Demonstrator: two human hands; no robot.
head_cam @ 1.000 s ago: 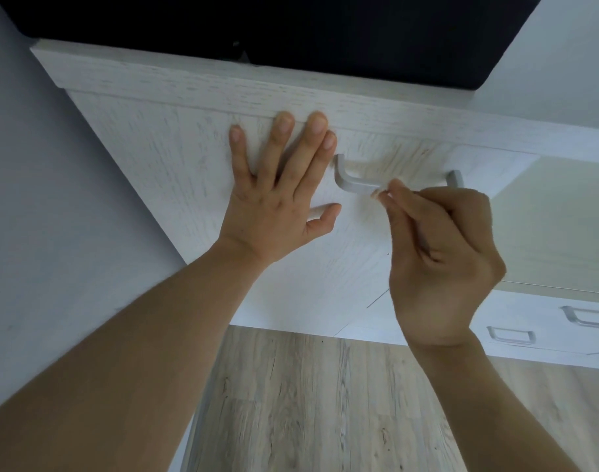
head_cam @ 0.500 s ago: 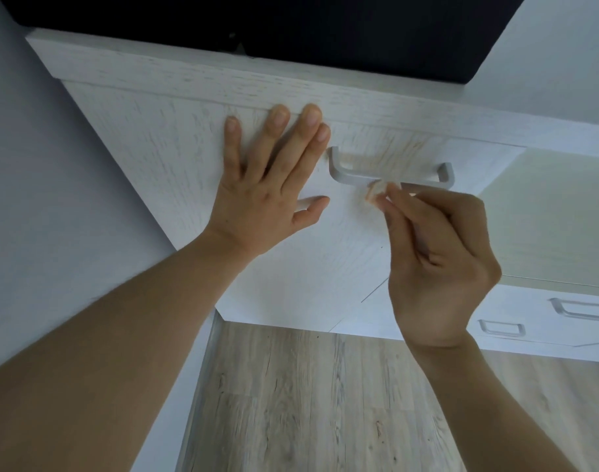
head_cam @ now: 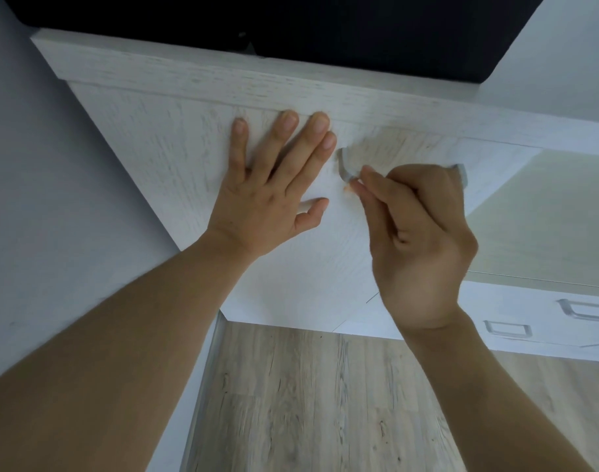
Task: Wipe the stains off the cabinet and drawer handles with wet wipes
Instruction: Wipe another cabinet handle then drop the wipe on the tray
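Right hand [head_cam: 424,240] slid left, curved metal handle [head_cam: 346,166]

Left hand [head_cam: 271,195] flat, fingers spread; right hand [head_cam: 417,240] curled, fingertips pinched

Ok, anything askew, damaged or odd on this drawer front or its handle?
Nothing stands out. The handle sits level on the drawer front; the left hand lies flat beside it, and the right hand pinches a barely visible wipe at its left end. Stains are too blurred to judge.
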